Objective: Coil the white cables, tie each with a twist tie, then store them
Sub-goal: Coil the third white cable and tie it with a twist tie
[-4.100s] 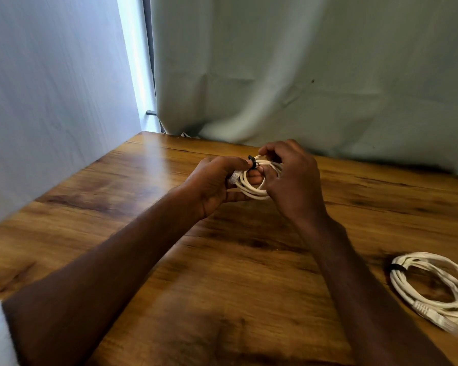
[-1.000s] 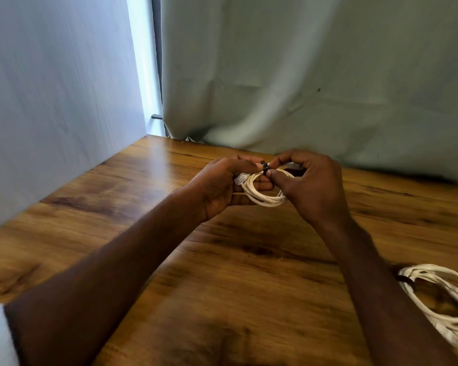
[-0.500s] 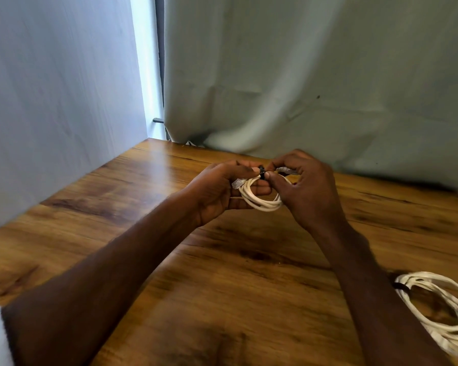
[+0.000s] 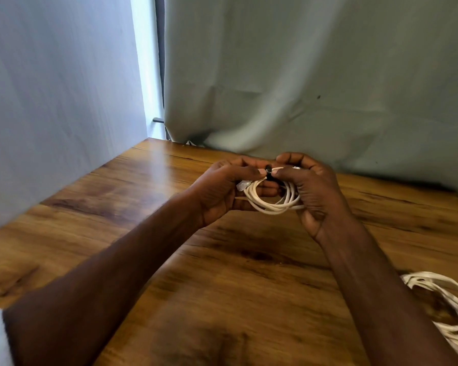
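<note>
A small coil of white cable [image 4: 271, 200] hangs between both hands above the wooden table [image 4: 143, 212]. My left hand [image 4: 222, 191] grips the coil's left side, thumb and forefinger at the top. My right hand [image 4: 312, 191] holds the right side and pinches a black twist tie [image 4: 268, 170] at the top of the coil, thumb tip against it. A clear plug end sticks out on the coil's left. A second coiled white cable [image 4: 450, 313] lies on the table at the far right, partly cut off by the frame edge.
A grey-green curtain [image 4: 315, 75] hangs along the back edge of the table. A pale wall [image 4: 50, 101] stands along the table's left side. Bare wood stretches in front of and to the left of my hands.
Both hands stay at the top of the coil, fingers shifting slightly around the black tie. The view has tilted a little, so the second coil sits lower right.
</note>
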A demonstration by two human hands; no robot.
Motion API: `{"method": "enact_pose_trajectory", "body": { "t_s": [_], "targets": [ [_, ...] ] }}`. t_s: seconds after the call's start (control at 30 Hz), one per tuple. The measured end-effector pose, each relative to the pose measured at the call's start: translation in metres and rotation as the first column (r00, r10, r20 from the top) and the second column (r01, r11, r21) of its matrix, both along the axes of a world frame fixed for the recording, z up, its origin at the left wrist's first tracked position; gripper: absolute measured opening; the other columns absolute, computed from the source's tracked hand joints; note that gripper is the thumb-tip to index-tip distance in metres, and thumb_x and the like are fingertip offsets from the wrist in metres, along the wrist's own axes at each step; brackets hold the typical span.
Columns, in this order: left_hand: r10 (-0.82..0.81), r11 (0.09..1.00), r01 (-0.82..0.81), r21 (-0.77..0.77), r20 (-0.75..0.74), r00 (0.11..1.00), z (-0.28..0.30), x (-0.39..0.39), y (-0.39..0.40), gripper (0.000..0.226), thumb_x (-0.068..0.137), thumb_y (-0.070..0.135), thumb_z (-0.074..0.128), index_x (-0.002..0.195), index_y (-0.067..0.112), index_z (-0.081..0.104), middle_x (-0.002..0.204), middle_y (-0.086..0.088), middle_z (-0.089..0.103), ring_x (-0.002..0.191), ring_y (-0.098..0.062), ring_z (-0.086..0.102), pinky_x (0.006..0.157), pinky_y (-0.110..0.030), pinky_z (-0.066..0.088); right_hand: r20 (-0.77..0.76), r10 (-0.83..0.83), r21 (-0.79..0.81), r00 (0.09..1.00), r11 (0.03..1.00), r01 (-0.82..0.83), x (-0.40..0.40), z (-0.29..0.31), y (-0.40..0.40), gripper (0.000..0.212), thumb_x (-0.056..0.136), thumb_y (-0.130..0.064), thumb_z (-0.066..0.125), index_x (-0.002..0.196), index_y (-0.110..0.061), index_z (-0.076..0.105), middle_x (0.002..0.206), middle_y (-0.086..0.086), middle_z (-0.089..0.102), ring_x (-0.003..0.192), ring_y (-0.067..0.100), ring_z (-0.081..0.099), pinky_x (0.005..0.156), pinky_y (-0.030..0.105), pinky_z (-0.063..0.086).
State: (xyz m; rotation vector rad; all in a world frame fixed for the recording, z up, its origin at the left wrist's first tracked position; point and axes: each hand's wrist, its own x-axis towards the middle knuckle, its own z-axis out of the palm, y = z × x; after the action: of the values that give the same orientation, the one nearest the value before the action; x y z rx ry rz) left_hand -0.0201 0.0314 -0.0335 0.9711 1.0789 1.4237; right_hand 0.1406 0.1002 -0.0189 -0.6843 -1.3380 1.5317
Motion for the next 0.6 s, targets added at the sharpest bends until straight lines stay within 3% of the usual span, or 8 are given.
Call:
{"method": "enact_pose_trajectory", "body": {
  "t_s": [0.07, 0.27, 0.4, 0.47, 0.6],
  "targets": [
    [0.004, 1.0, -0.005, -0.007, -0.018, 1.0, -0.001, -0.002, 0.0, 0.036, 0.098, 0.011, 0.067, 0.133, 0.004, 0.066, 0.125, -0.03, 0.07, 0.111, -0.041, 0.071, 0.092, -0.054, 0.062, -0.019, 0.023, -0.05, 1.0, 0.998, -0.024, -0.002, -0.001, 0.001, 0.027, 0.084, 0.017, 0.066, 0.089, -0.009, 0.071, 0.09, 0.014, 0.072, 0.072, 0.024, 0.072, 0.063, 0.03, 0.062],
    [0.023, 1.0, -0.023, -0.015, -0.004, 1.0, 0.001, -0.002, 0.001, 0.036, 0.098, 0.014, 0.067, 0.134, 0.005, 0.067, 0.125, -0.028, 0.072, 0.097, -0.029, 0.076, 0.089, -0.047, 0.064, -0.011, 0.012, -0.039, 1.0, 0.999, -0.012, -0.002, -0.003, 0.0, 0.021, 0.086, 0.012, 0.068, 0.09, -0.008, 0.074, 0.085, 0.013, 0.077, 0.07, 0.024, 0.075, 0.059, 0.03, 0.061],
    [0.026, 1.0, -0.026, -0.005, 0.043, 0.999, 0.004, -0.005, 0.004, 0.039, 0.098, 0.013, 0.067, 0.136, 0.006, 0.065, 0.123, -0.026, 0.073, 0.096, -0.028, 0.078, 0.083, -0.043, 0.066, -0.01, 0.092, -0.02, 0.996, 0.996, -0.092, 0.002, 0.001, 0.001, 0.02, 0.091, 0.005, 0.066, 0.104, -0.007, 0.074, 0.095, 0.017, 0.077, 0.075, 0.026, 0.074, 0.07, 0.035, 0.065],
    [0.026, 1.0, -0.026, -0.005, 0.057, 0.998, 0.005, -0.006, 0.003, 0.038, 0.099, 0.012, 0.066, 0.136, 0.006, 0.064, 0.12, -0.025, 0.075, 0.092, -0.026, 0.079, 0.081, -0.041, 0.066, 0.023, 0.12, 0.016, 0.993, 0.993, -0.12, 0.007, 0.003, 0.002, 0.025, 0.091, 0.008, 0.065, 0.109, -0.006, 0.073, 0.097, 0.015, 0.078, 0.077, 0.025, 0.075, 0.07, 0.034, 0.064],
    [0.026, 1.0, -0.026, -0.01, 0.033, 0.999, 0.004, -0.005, 0.0, 0.036, 0.1, 0.009, 0.063, 0.136, 0.005, 0.064, 0.116, -0.026, 0.075, 0.091, -0.026, 0.079, 0.081, -0.044, 0.066, 0.143, 0.045, 0.152, 0.989, 0.986, -0.067, 0.011, 0.002, 0.0, 0.02, 0.086, 0.011, 0.07, 0.098, -0.005, 0.075, 0.09, 0.013, 0.079, 0.076, 0.029, 0.076, 0.072, 0.038, 0.065]
  ]
}}
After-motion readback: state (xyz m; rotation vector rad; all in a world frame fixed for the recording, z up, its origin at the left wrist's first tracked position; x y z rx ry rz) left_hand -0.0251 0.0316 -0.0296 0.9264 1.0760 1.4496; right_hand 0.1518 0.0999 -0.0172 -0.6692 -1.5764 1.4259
